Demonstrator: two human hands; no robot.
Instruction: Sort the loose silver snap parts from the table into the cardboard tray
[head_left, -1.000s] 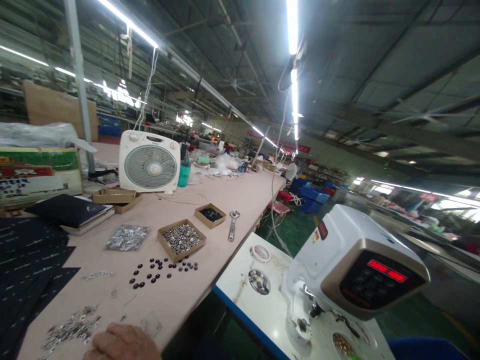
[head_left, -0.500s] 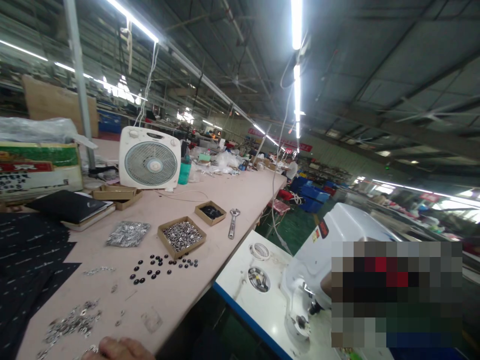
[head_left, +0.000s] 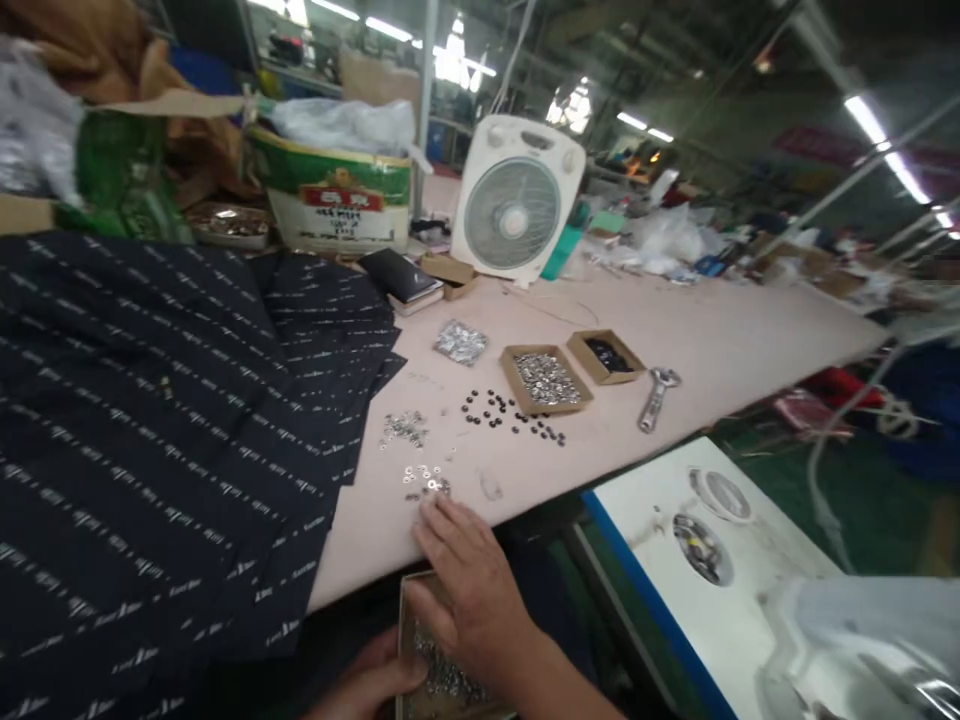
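My left hand (head_left: 375, 675) grips the left side of a small cardboard box (head_left: 406, 630) with metal snap parts inside, held below the table's front edge. My right hand (head_left: 476, 580) reaches over that box, its fingers extended on the tabletop (head_left: 720, 330) at a loose cluster of silver rings (head_left: 424, 480). Another pile of silver pieces (head_left: 405, 428) lies just beyond. Farther off are scattered black caps (head_left: 491, 408), an open box of silver parts (head_left: 547, 380), a box of black parts (head_left: 607, 356) and a clear bag of metal parts (head_left: 460, 342).
Dark printed fabric (head_left: 165, 450) covers the left side. An adjustable wrench (head_left: 657, 400) lies near the right edge. Behind stand a white box fan (head_left: 517, 200), a notebook (head_left: 403, 275) and a green carton (head_left: 337, 200). A white machine table (head_left: 660, 560) is at right.
The view has swung left and down. My right hand shows more fully at the silver rings, and my left hand with the cardboard box has come into view.
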